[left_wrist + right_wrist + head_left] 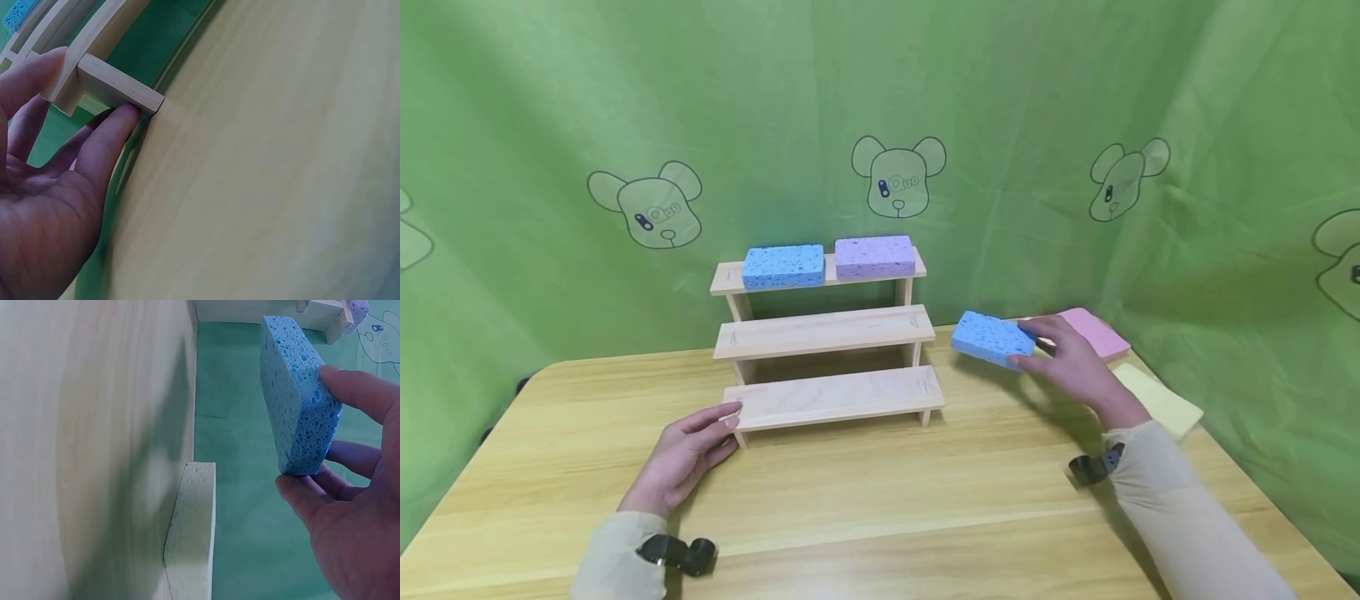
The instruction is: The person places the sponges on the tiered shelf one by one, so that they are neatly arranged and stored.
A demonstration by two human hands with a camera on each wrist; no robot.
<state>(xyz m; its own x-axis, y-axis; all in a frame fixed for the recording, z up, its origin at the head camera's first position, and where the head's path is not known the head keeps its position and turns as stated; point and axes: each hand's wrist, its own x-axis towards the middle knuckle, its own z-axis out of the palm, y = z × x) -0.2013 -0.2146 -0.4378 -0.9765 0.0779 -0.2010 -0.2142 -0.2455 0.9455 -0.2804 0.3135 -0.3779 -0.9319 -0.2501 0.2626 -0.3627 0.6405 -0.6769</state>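
Observation:
In the head view, a three-step wooden shelf (835, 400) stands on the table. My left hand (688, 454) grips the left end of its lowest step, and the left wrist view shows fingers at the board and the side leg (119, 84). My right hand (1071, 367) holds a blue sponge (988, 337) by its right end, off the table and to the right of the shelf. The right wrist view shows that sponge (297, 394) pinched between thumb and fingers. Another blue sponge (784, 267) and a purple sponge (875, 257) lie side by side on the top step.
A pink sponge (1093, 333) and a pale yellow sponge (1157, 402) lie near the right table edge, beyond and beside the right forearm. A green curtain (1000, 100) with bear-head outlines hangs behind the wooden table (880, 517). Black cameras sit on both wrists.

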